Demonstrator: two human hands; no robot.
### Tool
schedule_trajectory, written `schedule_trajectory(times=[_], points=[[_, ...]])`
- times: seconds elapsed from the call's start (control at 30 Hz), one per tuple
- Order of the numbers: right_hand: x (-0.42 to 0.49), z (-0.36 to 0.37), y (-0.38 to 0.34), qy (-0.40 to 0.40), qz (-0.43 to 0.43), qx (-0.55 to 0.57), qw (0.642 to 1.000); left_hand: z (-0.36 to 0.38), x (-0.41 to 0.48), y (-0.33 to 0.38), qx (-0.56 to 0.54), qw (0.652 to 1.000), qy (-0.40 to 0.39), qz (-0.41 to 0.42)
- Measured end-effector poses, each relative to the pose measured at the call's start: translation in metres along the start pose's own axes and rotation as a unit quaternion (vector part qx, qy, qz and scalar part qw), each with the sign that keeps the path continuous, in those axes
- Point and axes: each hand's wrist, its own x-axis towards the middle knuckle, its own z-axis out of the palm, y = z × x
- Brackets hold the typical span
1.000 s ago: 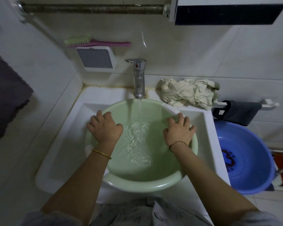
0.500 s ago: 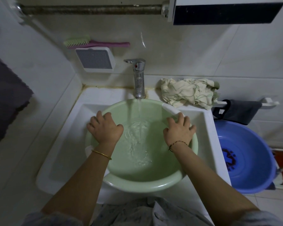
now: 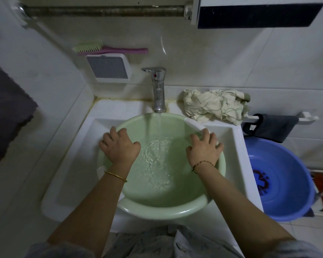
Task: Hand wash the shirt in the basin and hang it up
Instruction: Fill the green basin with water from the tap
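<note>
A pale green basin (image 3: 162, 213) sits in the white sink (image 3: 69, 164) under the chrome faucet (image 3: 158, 90). Water runs from the faucet into the basin, which holds shallow rippling water. My left hand (image 3: 119, 146) grips the basin's left rim, fingers curled over the outside and thumb inside. On the right rim my right hand (image 3: 203, 148) holds on the same way. The shirt (image 3: 213, 107), cream with thin green lines, lies crumpled on the sink's back right corner, apart from both hands.
A blue basin (image 3: 287, 183) stands on the floor to the right of the sink. Above it a dark cloth (image 3: 268, 127) hangs on a white rail. A pink and green brush (image 3: 108, 50) lies on a wall box. A dark towel (image 3: 6, 112) hangs at left; a metal pipe (image 3: 101, 11) runs overhead.
Both hands stay on the basin's rim. The water keeps running and rippling in the basin.
</note>
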Motion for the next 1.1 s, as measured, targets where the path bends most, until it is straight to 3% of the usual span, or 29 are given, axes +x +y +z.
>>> schedule_trajectory(times=[1.1], points=[[-0.0003, 0.0000, 0.0000, 0.002, -0.004, -0.006, 1.000, -0.0005, -0.0003, 0.0012, 0.003, 1.000, -0.005, -0.001]])
